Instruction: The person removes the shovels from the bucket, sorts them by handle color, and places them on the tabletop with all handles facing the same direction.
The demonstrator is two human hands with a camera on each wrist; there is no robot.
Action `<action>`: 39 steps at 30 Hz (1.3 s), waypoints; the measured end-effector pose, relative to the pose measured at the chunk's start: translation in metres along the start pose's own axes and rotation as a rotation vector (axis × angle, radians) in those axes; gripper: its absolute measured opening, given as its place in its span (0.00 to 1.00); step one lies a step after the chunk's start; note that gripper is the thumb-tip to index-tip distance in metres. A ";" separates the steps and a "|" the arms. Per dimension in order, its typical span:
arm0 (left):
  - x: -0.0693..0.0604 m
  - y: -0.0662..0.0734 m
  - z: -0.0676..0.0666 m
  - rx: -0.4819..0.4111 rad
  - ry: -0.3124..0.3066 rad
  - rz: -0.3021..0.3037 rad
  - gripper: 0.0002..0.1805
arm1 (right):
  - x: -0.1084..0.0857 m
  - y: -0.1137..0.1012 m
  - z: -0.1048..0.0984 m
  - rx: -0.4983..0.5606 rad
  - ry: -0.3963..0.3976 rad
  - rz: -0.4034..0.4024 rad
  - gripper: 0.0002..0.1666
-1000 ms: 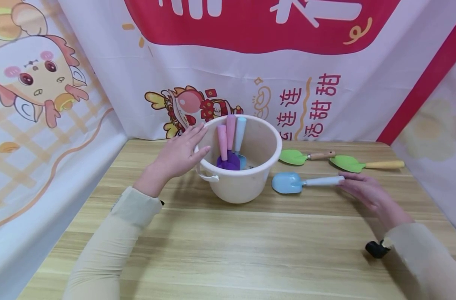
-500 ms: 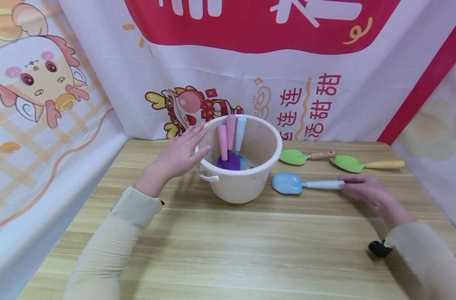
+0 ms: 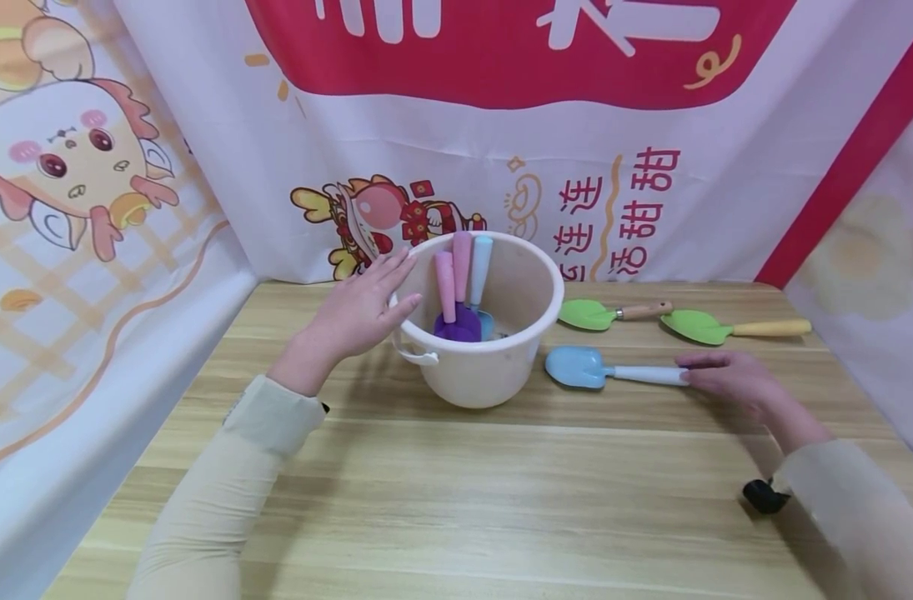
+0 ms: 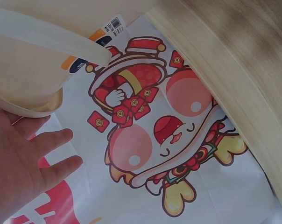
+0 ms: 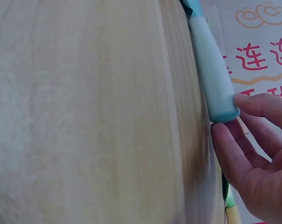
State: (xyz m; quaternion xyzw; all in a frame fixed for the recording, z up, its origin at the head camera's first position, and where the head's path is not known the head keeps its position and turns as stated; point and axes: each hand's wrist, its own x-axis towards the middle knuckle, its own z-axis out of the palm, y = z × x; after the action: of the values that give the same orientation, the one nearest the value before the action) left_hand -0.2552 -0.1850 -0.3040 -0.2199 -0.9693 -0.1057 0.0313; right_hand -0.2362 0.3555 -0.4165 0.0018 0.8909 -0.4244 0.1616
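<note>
In the head view my left hand (image 3: pixel 362 308) lies at the left rim of a cream bucket (image 3: pixel 479 371), its fingers extended; the left wrist view shows the fingers (image 4: pixel 54 140) spread beside the rim (image 4: pixel 38 111). Inside the bucket stand two pink-handled purple trowels (image 3: pixel 459 323) and a blue one (image 3: pixel 480 271). On the table to the right lies a blue trowel (image 3: pixel 576 367), its pale handle pointing right. My right hand (image 3: pixel 741 387) touches the end of that handle (image 5: pixel 213 74) with its fingertips, not curled round it.
Two green trowels lie behind the blue one, one with a brown wooden handle (image 3: pixel 587 315) and one with a yellow handle (image 3: pixel 699 327). A printed cloth (image 3: pixel 426 133) hangs along the back edge of the wooden table (image 3: pixel 501 500).
The handle end of the blue trowel has swung slightly toward the table's front, with my right hand's fingertips shifting around it. My left hand and the bucket have stayed in place.
</note>
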 end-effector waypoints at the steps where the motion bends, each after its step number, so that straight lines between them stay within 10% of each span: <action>1: 0.000 0.000 0.000 -0.001 0.000 0.001 0.40 | 0.000 0.000 -0.001 -0.008 0.000 -0.005 0.37; 9: 0.000 0.000 0.001 0.000 0.009 0.004 0.40 | -0.001 -0.003 -0.008 -0.038 0.000 -0.001 0.37; 25: 0.000 0.001 0.002 -0.007 0.014 -0.002 0.39 | -0.006 -0.025 -0.025 0.243 -0.019 -0.051 0.37; 34: -0.001 0.002 0.001 -0.006 0.012 -0.009 0.39 | -0.011 -0.054 -0.037 0.204 0.040 -0.130 0.09; 39: -0.001 0.001 0.002 -0.010 0.013 -0.006 0.40 | -0.014 -0.078 -0.043 0.185 0.087 -0.166 0.10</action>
State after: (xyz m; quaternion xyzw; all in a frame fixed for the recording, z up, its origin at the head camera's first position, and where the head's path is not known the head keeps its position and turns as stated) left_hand -0.2538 -0.1840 -0.3059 -0.2164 -0.9692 -0.1122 0.0360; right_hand -0.2466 0.3396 -0.3283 -0.0388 0.8512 -0.5163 0.0863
